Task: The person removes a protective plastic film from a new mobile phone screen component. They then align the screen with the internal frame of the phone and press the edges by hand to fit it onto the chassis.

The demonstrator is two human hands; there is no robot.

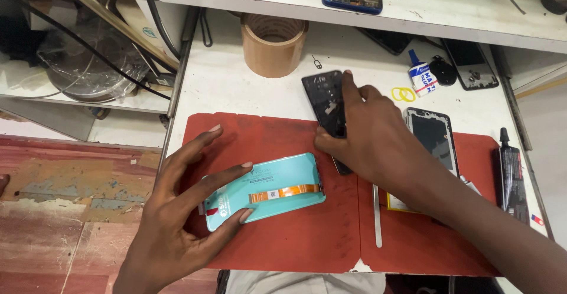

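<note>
teal phone panel (266,190) flat on red mat (295,241), orange flex ribbon (284,193) across its back. likely light, stiff, glass-fragile; safest grip by long edges, clear of ribbon. left hand (177,223) spread wide, fingers (227,176) touching panel's left end and top edge, not clamped. dark phone frame (328,108) tilted at mat's upper edge; right hand (372,137) pinches it, thumb on near side, forefinger along far edge. how firm the grip is, hard to tell. second phone (434,137) just right, glue bottle (420,76) on table (236,87).

Teal phone panel (266,190) lies flat; black phone frame (326,102) lies tilted beside it.
</note>
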